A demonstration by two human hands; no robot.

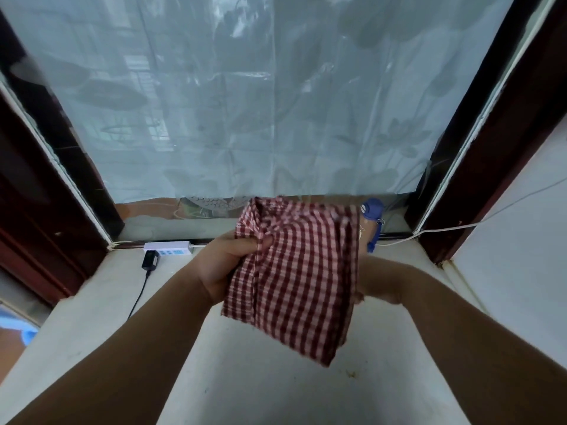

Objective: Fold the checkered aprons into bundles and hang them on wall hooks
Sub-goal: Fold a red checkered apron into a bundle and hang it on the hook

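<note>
A soft red-and-white checked apron (303, 277), folded into a rumpled rectangle, is held in the air above a smooth, pale stone worktop (245, 372). The left hand (227, 262) pinches its bunched edge at 9 o'clock, thumb in front and fingers behind. The right hand (366, 273) sits behind the cloth at 3 o'clock. Its fingers are hidden, so I cannot tell their grip.
</note>
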